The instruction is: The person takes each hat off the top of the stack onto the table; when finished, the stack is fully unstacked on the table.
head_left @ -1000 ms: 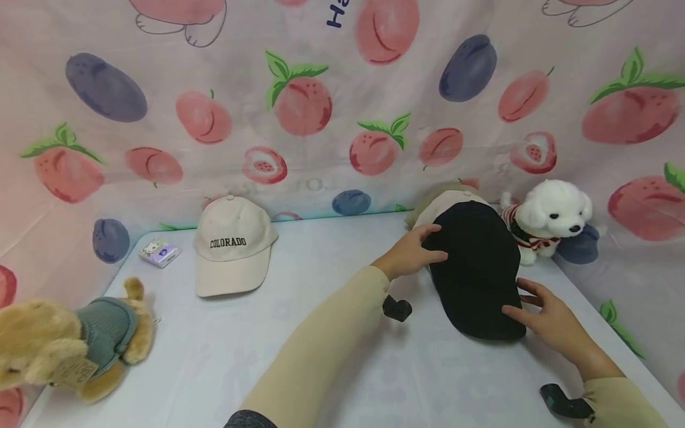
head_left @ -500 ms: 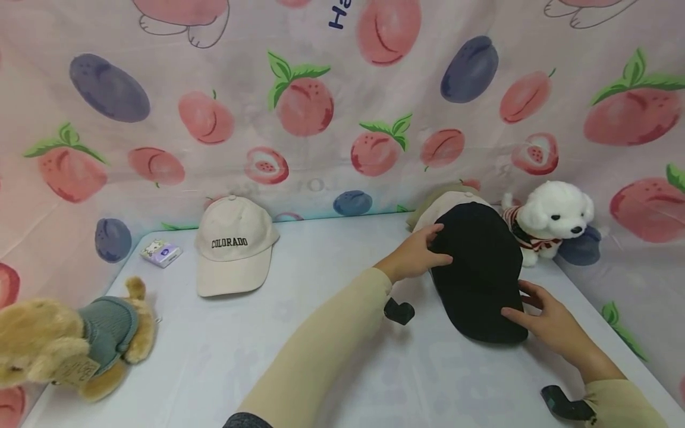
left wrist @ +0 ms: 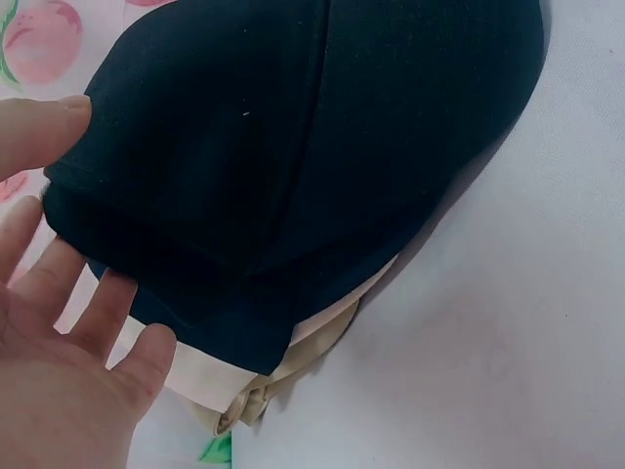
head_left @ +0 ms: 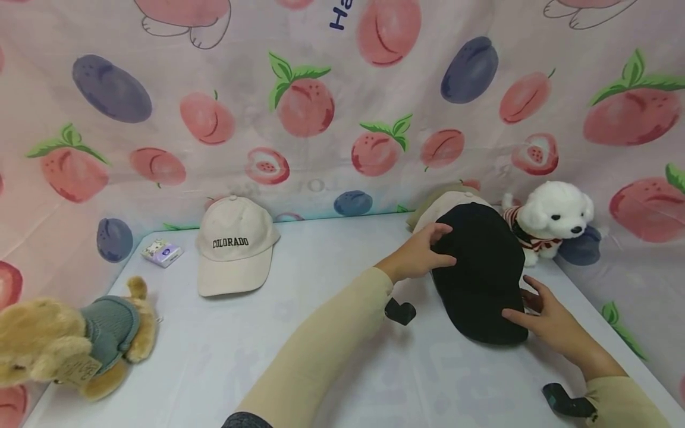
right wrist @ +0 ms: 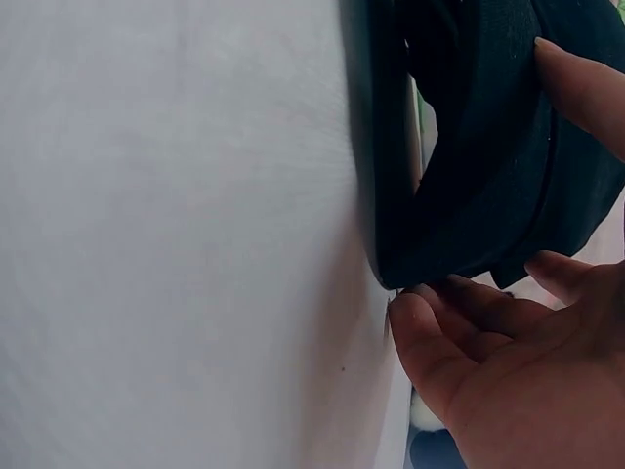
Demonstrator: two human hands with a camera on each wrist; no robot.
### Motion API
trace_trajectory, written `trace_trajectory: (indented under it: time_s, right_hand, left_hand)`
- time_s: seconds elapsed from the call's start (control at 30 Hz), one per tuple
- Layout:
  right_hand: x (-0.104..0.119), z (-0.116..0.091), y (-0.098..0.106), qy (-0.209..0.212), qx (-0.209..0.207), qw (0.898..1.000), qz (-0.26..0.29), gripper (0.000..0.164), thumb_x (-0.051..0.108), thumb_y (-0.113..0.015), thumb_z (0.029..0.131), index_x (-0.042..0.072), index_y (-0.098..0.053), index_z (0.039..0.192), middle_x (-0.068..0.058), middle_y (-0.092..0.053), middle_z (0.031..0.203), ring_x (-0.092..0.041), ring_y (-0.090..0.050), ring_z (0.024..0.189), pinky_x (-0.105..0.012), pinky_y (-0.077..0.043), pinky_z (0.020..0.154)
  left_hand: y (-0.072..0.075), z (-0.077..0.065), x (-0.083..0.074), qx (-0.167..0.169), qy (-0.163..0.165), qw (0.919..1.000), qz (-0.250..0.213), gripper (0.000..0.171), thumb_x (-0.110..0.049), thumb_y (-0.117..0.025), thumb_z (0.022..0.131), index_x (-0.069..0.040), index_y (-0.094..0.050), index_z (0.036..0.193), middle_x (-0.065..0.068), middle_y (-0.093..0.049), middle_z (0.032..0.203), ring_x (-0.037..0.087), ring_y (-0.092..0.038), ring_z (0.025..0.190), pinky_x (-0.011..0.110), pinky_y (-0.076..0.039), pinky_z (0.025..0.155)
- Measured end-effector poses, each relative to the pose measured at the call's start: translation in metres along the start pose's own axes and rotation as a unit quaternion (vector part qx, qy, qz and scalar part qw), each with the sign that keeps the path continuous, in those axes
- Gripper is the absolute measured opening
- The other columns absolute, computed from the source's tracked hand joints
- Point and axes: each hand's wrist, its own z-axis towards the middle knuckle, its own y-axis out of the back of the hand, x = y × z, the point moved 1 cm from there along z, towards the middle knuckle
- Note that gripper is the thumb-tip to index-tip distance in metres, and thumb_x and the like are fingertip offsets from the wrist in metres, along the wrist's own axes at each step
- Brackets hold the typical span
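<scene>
A black cap (head_left: pixel 478 273) lies bill toward me on a stack of caps at the right of the table in the head view. My left hand (head_left: pixel 420 252) is at its upper left side, thumb and fingertips touching the crown; in the left wrist view those fingers (left wrist: pixel 103 308) are spread along its edge. At the cap's lower right is my right hand (head_left: pixel 551 321), its thumb on the bill. The right wrist view has the fingertips (right wrist: pixel 420 322) right at the bill's edge. Behind the black cap, a cream cap (head_left: pixel 449 202) shows partly.
A beige COLORADO cap (head_left: pixel 235 246) stands at the back left, with a small purple-white packet (head_left: pixel 162 253) beside it. Further left lies a brown plush dog (head_left: pixel 80 339). A white plush dog (head_left: pixel 553 217) sits right behind the stack. Fruit-print cloth (head_left: pixel 305 107) borders the table.
The black cap has shifted slightly right and toward me, and my left hand moved right along with it. My right index finger has lifted a little from the bill's side.
</scene>
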Motion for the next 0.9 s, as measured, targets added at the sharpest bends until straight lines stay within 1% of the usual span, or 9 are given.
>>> trace_trajectory:
  time_s: [0.1,0.2,0.3,0.5,0.63,0.77,0.9]
  right_hand:
    - [0.001,0.0,0.0,-0.001,0.002,1.0,0.003,0.108,0.036,-0.068,0.096,-0.008,0.012,0.153,-0.046,-0.018,0.15,-0.062,-0.024,0.135,-0.07,-0.033,0.1]
    - [0.001,0.0,0.001,-0.001,-0.001,1.0,0.0,0.107,0.034,-0.068,0.097,-0.009,0.011,0.153,-0.045,-0.019,0.149,-0.061,-0.026,0.134,-0.07,-0.034,0.099]
    - [0.0,0.001,0.001,0.001,-0.004,1.0,-0.001,0.106,0.033,-0.068,0.096,-0.009,0.01,0.153,-0.045,-0.021,0.148,-0.06,-0.027,0.134,-0.07,-0.035,0.099]
    - [-0.001,0.0,0.001,0.003,-0.012,1.0,-0.004,0.108,0.032,-0.07,0.095,-0.009,0.011,0.153,-0.046,-0.02,0.149,-0.062,-0.025,0.134,-0.071,-0.032,0.1]
    - [-0.001,-0.002,0.001,0.008,-0.016,1.0,0.004,0.108,0.03,-0.072,0.094,-0.008,0.01,0.154,-0.045,-0.02,0.148,-0.062,-0.025,0.134,-0.072,-0.03,0.1]
    - [-0.001,-0.002,0.0,0.015,-0.016,1.0,0.005,0.107,0.028,-0.072,0.094,-0.009,0.009,0.154,-0.045,-0.022,0.148,-0.06,-0.028,0.134,-0.07,-0.032,0.1]
    - [-0.002,-0.002,-0.001,0.012,-0.013,1.0,-0.003,0.108,0.03,-0.072,0.094,-0.009,0.009,0.154,-0.046,-0.023,0.148,-0.061,-0.03,0.133,-0.069,-0.035,0.099]
  left_hand:
    - [-0.001,-0.001,-0.002,0.006,-0.01,0.9999,0.008,0.066,-0.013,-0.075,0.091,-0.019,-0.043,0.148,0.005,-0.043,0.149,0.014,-0.04,0.135,0.029,-0.037,0.107]
    - [-0.002,-0.001,-0.004,0.007,-0.02,0.9996,0.02,0.068,-0.011,-0.075,0.09,-0.023,-0.043,0.149,0.004,-0.044,0.148,0.013,-0.041,0.133,0.03,-0.039,0.105]
    - [-0.004,-0.001,-0.006,0.005,-0.025,0.9994,0.022,0.067,-0.01,-0.075,0.09,-0.024,-0.046,0.148,0.003,-0.045,0.148,0.013,-0.042,0.133,0.03,-0.04,0.105]
    - [-0.006,-0.004,-0.009,0.014,-0.036,0.9993,0.006,0.064,-0.007,-0.073,0.091,-0.025,-0.048,0.146,0.001,-0.042,0.151,0.012,-0.04,0.136,0.031,-0.039,0.106]
    - [-0.007,-0.005,-0.009,0.019,-0.053,0.9981,0.022,0.058,-0.007,-0.071,0.093,-0.024,-0.052,0.144,-0.002,-0.044,0.149,0.013,-0.041,0.135,0.03,-0.038,0.106]
    - [-0.009,-0.005,-0.009,0.012,-0.067,0.9966,0.045,0.051,-0.008,-0.07,0.093,-0.024,-0.057,0.14,-0.007,-0.049,0.145,0.007,-0.042,0.13,0.027,-0.036,0.106]
    - [-0.012,-0.004,-0.009,0.011,-0.075,0.9954,0.059,0.049,-0.01,-0.07,0.093,-0.024,-0.058,0.139,-0.008,-0.05,0.144,0.001,-0.042,0.127,0.025,-0.034,0.107]
